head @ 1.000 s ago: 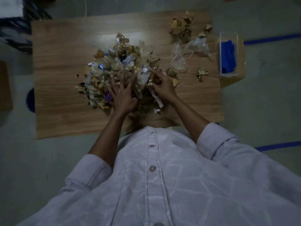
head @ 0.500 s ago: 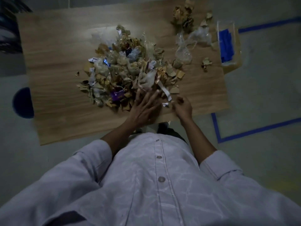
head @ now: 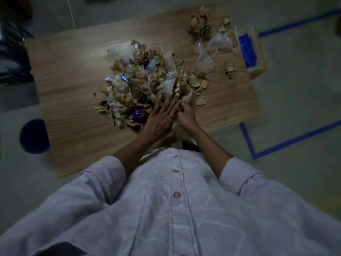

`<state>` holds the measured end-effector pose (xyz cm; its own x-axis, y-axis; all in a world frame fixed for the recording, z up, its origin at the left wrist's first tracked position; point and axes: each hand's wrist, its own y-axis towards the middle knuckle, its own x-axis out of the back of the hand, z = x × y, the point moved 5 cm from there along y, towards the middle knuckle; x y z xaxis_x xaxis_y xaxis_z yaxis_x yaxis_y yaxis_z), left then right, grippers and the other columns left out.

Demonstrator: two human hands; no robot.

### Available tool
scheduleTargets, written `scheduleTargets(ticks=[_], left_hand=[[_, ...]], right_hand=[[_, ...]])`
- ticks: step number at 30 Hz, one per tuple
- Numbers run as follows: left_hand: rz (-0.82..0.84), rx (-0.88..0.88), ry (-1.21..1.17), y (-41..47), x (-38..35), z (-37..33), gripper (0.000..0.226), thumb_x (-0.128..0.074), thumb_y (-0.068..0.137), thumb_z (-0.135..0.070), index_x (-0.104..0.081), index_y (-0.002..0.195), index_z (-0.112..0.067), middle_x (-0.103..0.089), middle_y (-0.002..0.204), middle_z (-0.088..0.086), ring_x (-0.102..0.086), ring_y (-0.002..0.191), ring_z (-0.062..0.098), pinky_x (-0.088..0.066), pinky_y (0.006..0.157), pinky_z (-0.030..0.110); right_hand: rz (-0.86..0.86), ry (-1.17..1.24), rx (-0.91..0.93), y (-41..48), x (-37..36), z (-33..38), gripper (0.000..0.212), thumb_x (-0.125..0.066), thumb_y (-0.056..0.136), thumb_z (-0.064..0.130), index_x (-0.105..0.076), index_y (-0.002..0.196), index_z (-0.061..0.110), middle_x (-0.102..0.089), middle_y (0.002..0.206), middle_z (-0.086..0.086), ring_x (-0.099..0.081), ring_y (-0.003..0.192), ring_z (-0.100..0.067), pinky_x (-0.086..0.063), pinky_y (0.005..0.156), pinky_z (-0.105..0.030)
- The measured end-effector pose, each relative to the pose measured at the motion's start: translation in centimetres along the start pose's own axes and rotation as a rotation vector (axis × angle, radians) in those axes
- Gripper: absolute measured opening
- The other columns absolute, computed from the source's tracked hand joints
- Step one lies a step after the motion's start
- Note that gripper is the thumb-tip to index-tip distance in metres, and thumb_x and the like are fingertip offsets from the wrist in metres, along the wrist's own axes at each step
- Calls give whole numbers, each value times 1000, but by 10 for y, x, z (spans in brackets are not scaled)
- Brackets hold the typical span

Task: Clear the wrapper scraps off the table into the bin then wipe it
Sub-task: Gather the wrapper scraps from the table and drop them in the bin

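A big heap of crumpled wrapper scraps (head: 144, 84) lies in the middle of the wooden table (head: 70, 71). My left hand (head: 162, 115) lies flat with straight fingers on the heap's near right side. Right beside it, my right hand (head: 186, 112) has its fingers curled into scraps at the heap's near edge. A smaller clump of scraps (head: 200, 22) and clear plastic wrappers (head: 212, 48) lie at the far right of the table. A blue cloth (head: 247, 50) sits in a clear box (head: 256, 34) at the table's right edge.
A dark blue round bin (head: 34, 136) stands on the floor left of the table. Blue tape lines (head: 295, 139) mark the floor on the right. A single scrap (head: 230, 68) lies near the box. My pale shirt fills the lower view.
Both hands pulled back toward the table's near edge, then came together at the heap's near right side. My right hand has moved up against my left. The camera has shifted.
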<state>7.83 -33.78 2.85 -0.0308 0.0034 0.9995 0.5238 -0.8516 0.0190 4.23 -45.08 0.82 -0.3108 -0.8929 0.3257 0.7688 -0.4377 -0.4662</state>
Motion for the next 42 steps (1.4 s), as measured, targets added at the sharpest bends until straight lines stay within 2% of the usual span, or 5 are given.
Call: scheduleTargets(ticks=[7,11,23,30,42], left_hand=[[6,-93,-88,21,2,-21,72,-54,90,-23,-33,157,-3,-26,166,18,-11,157,34,10,127,50],[116,-207,-88,35,-13,-45,74,-52,96,-29,-24,160,-5,-23,167,17,-7,158,35,12,126,51],[333,-157,-68,116,-55,-53,65,-29,105,-45,-18,162,-16,-14,170,14,-8,157,34,-2,127,52],[-48,-269,-83,160,-52,-62,42,-48,102,-18,-57,138,2,-50,148,27,-42,144,43,-23,124,57],[284,211,-175,218,-73,-56,67,-46,101,-35,-30,159,-6,-28,164,22,-24,153,40,-7,128,50]], right_hand=[[-243,134,-237,4,52,-31,30,-57,94,0,-73,96,25,-74,104,-6,-71,90,-23,-62,80,-39],[-294,252,-344,3,83,-47,24,-56,95,0,-72,93,17,-71,90,-9,-63,75,-16,-52,59,-25],[-101,63,-345,49,142,-72,15,-62,97,16,-70,103,27,-71,92,-3,-65,80,-18,-57,75,-38],[-163,43,-246,96,189,-55,17,-61,99,14,-70,93,28,-75,99,-6,-67,82,-16,-54,71,-32],[-359,-326,-4,169,228,-46,54,-67,86,7,-57,137,18,-37,140,-17,-40,123,-31,-40,98,-35]])
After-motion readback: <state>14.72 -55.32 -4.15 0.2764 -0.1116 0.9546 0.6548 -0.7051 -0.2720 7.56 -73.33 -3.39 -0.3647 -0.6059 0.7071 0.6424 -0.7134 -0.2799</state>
